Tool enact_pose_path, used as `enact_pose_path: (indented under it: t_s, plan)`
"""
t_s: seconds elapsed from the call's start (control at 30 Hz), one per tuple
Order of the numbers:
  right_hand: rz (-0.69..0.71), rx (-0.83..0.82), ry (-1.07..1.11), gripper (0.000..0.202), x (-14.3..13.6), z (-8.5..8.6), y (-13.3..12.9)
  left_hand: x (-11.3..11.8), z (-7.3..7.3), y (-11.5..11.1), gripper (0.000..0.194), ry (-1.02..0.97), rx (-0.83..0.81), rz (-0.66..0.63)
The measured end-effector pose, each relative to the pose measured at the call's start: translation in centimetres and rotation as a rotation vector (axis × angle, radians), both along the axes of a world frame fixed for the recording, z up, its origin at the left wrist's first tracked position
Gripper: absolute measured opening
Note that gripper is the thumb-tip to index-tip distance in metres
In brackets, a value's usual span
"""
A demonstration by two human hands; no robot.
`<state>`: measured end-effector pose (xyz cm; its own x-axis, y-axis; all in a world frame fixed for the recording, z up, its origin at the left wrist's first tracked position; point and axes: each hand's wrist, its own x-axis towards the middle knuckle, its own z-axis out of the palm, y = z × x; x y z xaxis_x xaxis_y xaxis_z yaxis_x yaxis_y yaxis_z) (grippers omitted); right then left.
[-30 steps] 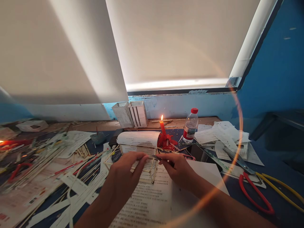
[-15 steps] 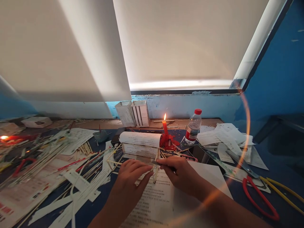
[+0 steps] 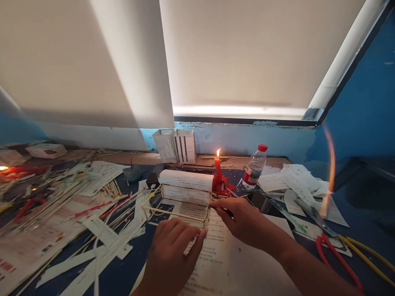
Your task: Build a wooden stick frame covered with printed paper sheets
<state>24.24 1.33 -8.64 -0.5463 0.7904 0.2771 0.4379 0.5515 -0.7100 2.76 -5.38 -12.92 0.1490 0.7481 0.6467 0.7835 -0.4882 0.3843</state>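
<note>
A small frame of thin wooden sticks (image 3: 177, 214) with printed paper walls (image 3: 185, 195) lies in front of me on a printed sheet (image 3: 212, 259). My left hand (image 3: 177, 250) is at its near right corner, thumb and forefinger pinched on the stick frame. On the right side of the frame, my right hand (image 3: 242, 216) is closed in a pinch, its fingertips against the far right corner. Something thin and dark shows under its fingers, too hidden to name. Behind the frame, a rolled printed paper (image 3: 187, 181) lies beside a lit red candle (image 3: 217, 166) standing in melted wax.
A water bottle (image 3: 254, 167) stands right of the candle, near a dark phone (image 3: 262, 202) and paper scraps (image 3: 296, 181). Red-handled scissors (image 3: 338, 259) and yellow-handled ones (image 3: 367, 255) lie right. Paper strips (image 3: 105, 250) and sticks cover the left. Two paper boxes (image 3: 185, 146) stand behind.
The stick frame has tipped down, so its long front stick now shows clear of my fingers. My left hand has come lower and nearer to me. The view has shifted slightly.
</note>
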Motion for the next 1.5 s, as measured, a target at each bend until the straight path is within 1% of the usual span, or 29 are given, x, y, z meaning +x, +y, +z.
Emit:
enact_pose_path:
  t_s: [0.07,0.1,0.17,0.23,0.27,0.33,0.37,0.43,0.5,0.57,0.67,0.8,0.9,1.0,1.07,1.17,1.33,1.43,1.5]
  plan:
    - [0.015,-0.146,0.027,0.033,0.2,0.4,0.3,0.3,-0.1,-0.7,0.018,-0.192,-0.298,-0.013]
    - [0.028,-0.257,0.082,0.032,0.4,0.6,0.6,0.5,-0.2,-0.9,0.019,-0.343,-0.464,-0.011]
    - [0.087,-0.508,0.286,0.028,0.7,0.9,1.3,1.1,-0.6,-0.9,0.034,-0.711,-0.751,-0.009]
    - [0.163,-0.701,0.483,0.028,1.0,1.2,2.0,1.7,-0.9,-0.4,0.050,-1.028,-0.908,-0.038]
    - [0.192,-0.759,0.545,0.028,1.1,1.3,2.3,2.0,-1.0,-0.1,0.055,-1.130,-0.952,-0.063]
    - [0.226,-0.814,0.584,0.031,1.1,1.4,2.7,2.5,-0.9,0.6,0.061,-1.239,-1.008,-0.113]
    - [0.227,-0.816,0.581,0.032,0.9,1.3,2.8,2.8,-0.8,0.9,0.062,-1.267,-1.024,-0.132]
    - [0.200,-0.766,0.570,0.030,0.3,0.8,2.8,3.3,-0.5,1.4,0.059,-1.320,-1.042,-0.163]
    - [0.124,-0.646,0.577,0.028,-0.5,-0.1,2.8,3.7,-0.2,1.7,0.054,-1.374,-1.049,-0.191]
    - [0.018,-0.501,0.569,0.030,-1.3,-1.1,2.7,4.0,-0.1,2.0,0.050,-1.415,-1.063,-0.218]
    - [-0.068,-0.364,0.556,0.027,-1.8,-2.2,2.4,4.2,-0.5,2.2,0.046,-1.458,-1.082,-0.243]
    - [-0.124,-0.329,0.561,0.024,-1.6,-2.6,1.8,4.3,-1.3,2.2,0.044,-1.477,-1.079,-0.257]
    - [-0.131,-0.349,0.546,0.027,-1.6,-2.5,1.2,4.5,-1.7,2.3,0.042,-1.464,-1.080,-0.267]
    - [-0.126,-0.358,0.477,0.031,-1.8,-2.6,0.9,4.6,-1.8,2.4,0.037,-1.455,-1.084,-0.277]
    - [-0.132,-0.326,0.413,0.031,-1.9,-2.7,0.9,4.6,-1.8,2.4,0.036,-1.460,-1.090,-0.278]
    - [-0.130,-0.234,0.326,0.029,-1.9,-2.8,1.1,4.4,-1.9,2.3,0.037,-1.480,-1.098,-0.267]
    - [-0.131,-0.105,0.299,0.026,-1.9,-2.7,1.7,4.4,-1.8,2.5,0.040,-1.508,-1.107,-0.241]
    - [-0.087,-0.091,0.287,0.024,-1.8,-2.6,1.9,4.4,-1.7,2.5,0.040,-1.526,-1.098,-0.233]
    - [-0.052,-0.129,0.290,0.025,-1.6,-2.6,1.9,4.4,-1.7,2.5,0.040,-1.532,-1.092,-0.233]
